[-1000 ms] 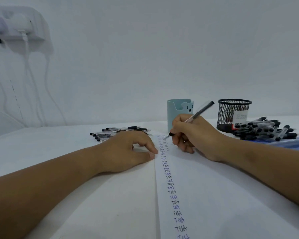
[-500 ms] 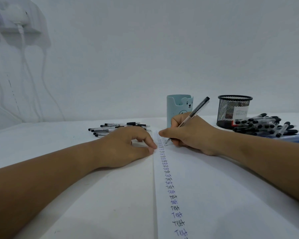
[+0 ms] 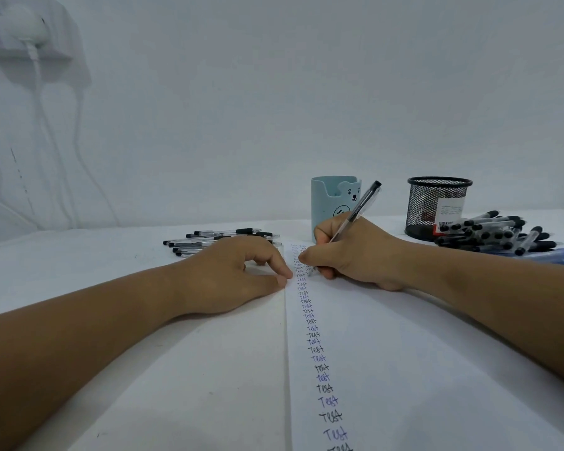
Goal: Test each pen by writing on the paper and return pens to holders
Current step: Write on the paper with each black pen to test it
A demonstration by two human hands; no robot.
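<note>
Compared with a second ago, right hand (image 3: 355, 255), gripping pen (image 3: 355, 216), has carried the tip leftward into the "Test" column on paper (image 3: 404, 353): writing under way. Left hand (image 3: 241, 275), fingers loosely curled and empty, steadies the paper's edge.

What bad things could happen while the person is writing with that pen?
1. The right hand gripping the clear black-capped pen rests on the white paper sheet beside the column of "Test" words, so it might smear fresh ink.
2. The left hand only touches the paper's edge, so the sheet could slide.
3. The heap of black-capped pens lies close to the right forearm; a nudge might scatter them.
</note>
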